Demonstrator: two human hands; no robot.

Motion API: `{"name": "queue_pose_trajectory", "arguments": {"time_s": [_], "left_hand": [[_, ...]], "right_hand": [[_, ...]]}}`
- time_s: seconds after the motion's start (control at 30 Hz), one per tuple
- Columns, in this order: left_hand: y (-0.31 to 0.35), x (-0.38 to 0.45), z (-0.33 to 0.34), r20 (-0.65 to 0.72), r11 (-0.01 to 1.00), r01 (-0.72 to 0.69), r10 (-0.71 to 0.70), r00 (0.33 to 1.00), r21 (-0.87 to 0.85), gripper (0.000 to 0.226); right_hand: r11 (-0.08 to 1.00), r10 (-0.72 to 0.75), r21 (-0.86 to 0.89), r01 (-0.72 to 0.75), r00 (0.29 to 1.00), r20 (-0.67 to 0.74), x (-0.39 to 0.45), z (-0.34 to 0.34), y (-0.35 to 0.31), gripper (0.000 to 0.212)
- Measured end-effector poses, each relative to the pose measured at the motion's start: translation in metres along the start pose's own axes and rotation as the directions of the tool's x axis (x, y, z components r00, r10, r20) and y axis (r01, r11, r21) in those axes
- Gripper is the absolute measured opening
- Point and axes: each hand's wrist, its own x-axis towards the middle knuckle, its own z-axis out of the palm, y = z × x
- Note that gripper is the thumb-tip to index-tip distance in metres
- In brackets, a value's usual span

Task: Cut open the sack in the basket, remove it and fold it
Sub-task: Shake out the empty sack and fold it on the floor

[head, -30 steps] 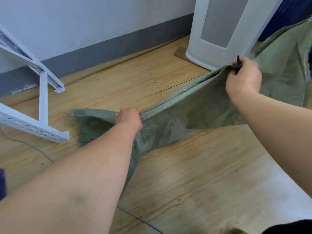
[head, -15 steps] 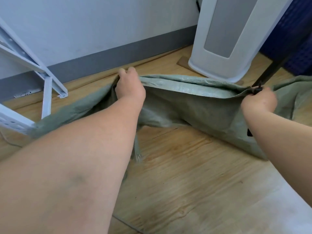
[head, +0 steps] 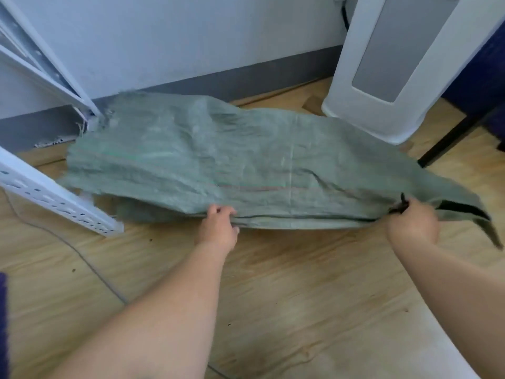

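**Sack spread flat on the floor, both hands on its near edge**

From my feed, at far left I see a white metal rack [head: 54, 198] with slotted rails slanting down to the wooden floor [head: 273, 296], and a thin cable [head: 90, 265] trailing across the boards beneath it. The green sack [head: 218, 162] is out on the floor, lying wide between the rack and the white plastic stand [head: 382, 77], its far edge near the grey skirting board [head: 246, 83]. My left hand [head: 218, 228] pinches the near edge of the sack about midway along, fingers curled over the top layer. Further right, my right hand [head: 414, 224] is clenched round the same edge, and a small dark object [head: 400, 207] sticks out of the fist; I cannot tell what it is. Past that hand the sack's corner droops, with a dark opening showing between its layers
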Motion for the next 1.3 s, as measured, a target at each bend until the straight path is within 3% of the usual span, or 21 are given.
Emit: {"name": "queue_pose_trajectory", "arguments": {"time_s": [0.07, 0.13, 0.2, 0.3, 0.4, 0.53, 0.63, 0.77, 0.93, 1.0, 1.07, 1.13, 1.17, 1.23, 1.27, 1.3], "left_hand": [[-0.022, -0.009, 0.031, 0.319, 0.993, 0.073, -0.100, 0.942, 0.096, 0.053], [-0.038, -0.012, 0.042, 0.379, 0.988, 0.092, -0.132, 0.916, 0.122, 0.051], [-0.051, -0.009, 0.042, 0.363, 0.985, 0.113, -0.153, 0.919, 0.127, 0.047], [-0.064, 0.004, 0.036, 0.351, 0.982, 0.097, -0.148, 0.925, 0.160, 0.039], [-0.066, 0.020, 0.027, 0.390, 0.983, 0.004, -0.077, 0.918, 0.185, 0.042], [-0.074, 0.039, 0.027, 0.538, 0.924, -0.198, -0.010, 0.843, 0.328, 0.055], [-0.084, 0.048, 0.048, 0.593, 0.892, -0.285, 0.024, 0.805, 0.351, 0.070], [-0.078, 0.051, 0.076, 0.542, 0.823, -0.398, 0.134, 0.829, 0.405, 0.070], [-0.098, 0.057, 0.075, 0.390, 0.707, -0.504, 0.337, 0.857, 0.496, 0.043], [-0.111, 0.062, 0.070, 0.348, 0.747, -0.501, 0.373, 0.860, 0.438, 0.031], [-0.121, 0.063, 0.061, 0.179, 0.802, -0.510, 0.477, 0.860, 0.310, 0.022], [-0.135, 0.061, 0.054, -0.029, 0.771, -0.586, 0.610, 0.792, 0.250, 0.016], [-0.143, 0.059, 0.051, 0.016, 0.722, -0.631, 0.655, 0.756, 0.284, 0.016], [-0.159, 0.054, 0.053, 0.346, 0.652, -0.676, 0.581, 0.737, 0.344, 0.017], [-0.164, 0.053, 0.055, 0.456, 0.684, -0.636, 0.467, 0.758, 0.356, 0.016], [-0.167, 0.051, 0.058, 0.481, 0.765, -0.556, 0.373, 0.794, 0.325, 0.018]], "right_hand": [[0.959, 0.087, -0.282, -0.025, 0.974, 0.210, -0.009, 0.026, 0.027, 0.028], [0.881, 0.149, -0.471, 0.039, 0.923, 0.356, -0.014, 0.042, 0.046, 0.035], [0.830, 0.185, -0.543, 0.125, 0.857, 0.482, -0.019, 0.050, 0.052, 0.044], [0.804, 0.193, -0.541, 0.247, 0.753, 0.630, -0.035, 0.061, 0.037, 0.044], [0.792, 0.054, -0.463, 0.397, 0.711, 0.701, -0.061, 0.087, 0.023, 0.048], [0.789, -0.101, -0.328, 0.519, 0.637, 0.764, -0.084, 0.121, 0.002, 0.054], [0.755, -0.102, -0.334, 0.564, 0.603, 0.791, -0.090, 0.137, -0.017, 0.066], [0.691, -0.052, -0.378, 0.616, 0.564, 0.824, -0.098, 0.155, -0.034, 0.071], [0.697, -0.032, -0.394, 0.599, 0.575, 0.817, -0.112, 0.165, -0.026, 0.066], [0.717, -0.059, -0.384, 0.582, 0.599, 0.799, -0.115, 0.167, -0.018, 0.065], [0.779, -0.167, -0.336, 0.530, 0.692, 0.702, -0.115, 0.165, -0.015, 0.059], [0.822, -0.267, -0.294, 0.488, 0.786, 0.557, -0.118, 0.158, -0.013, 0.046], [0.817, -0.276, -0.308, 0.488, 0.799, 0.534, -0.120, 0.155, -0.012, 0.039], [0.728, -0.199, -0.413, 0.547, 0.745, 0.637, -0.126, 0.155, -0.011, 0.032], [0.687, -0.144, -0.452, 0.569, 0.716, 0.683, -0.131, 0.159, -0.010, 0.032], [0.684, -0.131, -0.452, 0.572, 0.706, 0.696, -0.135, 0.163, -0.013, 0.033]]}}
